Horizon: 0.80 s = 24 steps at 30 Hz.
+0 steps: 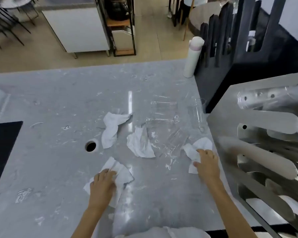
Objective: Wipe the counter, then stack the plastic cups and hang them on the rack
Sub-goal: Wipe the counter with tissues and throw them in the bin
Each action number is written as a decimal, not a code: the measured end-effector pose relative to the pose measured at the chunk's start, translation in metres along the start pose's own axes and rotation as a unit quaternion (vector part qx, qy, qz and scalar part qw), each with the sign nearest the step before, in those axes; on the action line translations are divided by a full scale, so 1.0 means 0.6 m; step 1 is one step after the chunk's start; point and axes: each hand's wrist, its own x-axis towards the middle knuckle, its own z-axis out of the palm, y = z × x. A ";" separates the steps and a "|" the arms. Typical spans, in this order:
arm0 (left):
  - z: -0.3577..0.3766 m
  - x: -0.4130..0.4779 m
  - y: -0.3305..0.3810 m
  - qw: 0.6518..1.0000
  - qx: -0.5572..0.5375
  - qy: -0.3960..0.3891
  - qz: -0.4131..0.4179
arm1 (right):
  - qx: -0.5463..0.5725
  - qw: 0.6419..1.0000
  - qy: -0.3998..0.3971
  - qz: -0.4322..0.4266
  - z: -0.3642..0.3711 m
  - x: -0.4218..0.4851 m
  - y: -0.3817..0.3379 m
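Note:
The grey marbled counter (58, 103) carries several crumpled white paper towels. My left hand (102, 183) presses flat on one towel (120, 170) near the front. My right hand (207, 163) rests on another towel (199, 146) by the counter's right edge. Two more towels lie loose: one (111, 129) in the middle and one (139, 143) just right of it. Clear plastic cups lie on their sides beyond the towels: one (163, 109), one (170, 141), and an upright one (197, 114). The metal rack (258, 152) with long pegs stands at the right.
A round hole (91, 146) is cut in the counter left of the towels. A white cylinder (193, 59) stands at the back right corner by a dark partition (230, 48). A black mat (2, 148) lies at the left edge. A clear cup (265, 98) sits on an upper rack peg.

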 end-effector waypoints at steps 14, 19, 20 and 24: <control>-0.117 0.062 -0.100 0.965 -0.251 0.049 0.056 | 0.245 0.969 0.000 -0.035 -0.060 -0.138 -0.140; -0.207 0.209 -0.079 0.964 -0.244 -0.045 0.099 | 0.233 0.959 0.001 -0.163 -0.067 -0.151 -0.311; -0.212 0.243 -0.073 0.967 -0.215 -0.065 0.120 | 0.193 0.966 0.004 -0.173 -0.055 -0.141 -0.342; -0.188 0.367 -0.030 0.973 -0.034 -0.078 0.213 | 0.021 0.978 -0.072 -0.193 0.014 -0.083 -0.421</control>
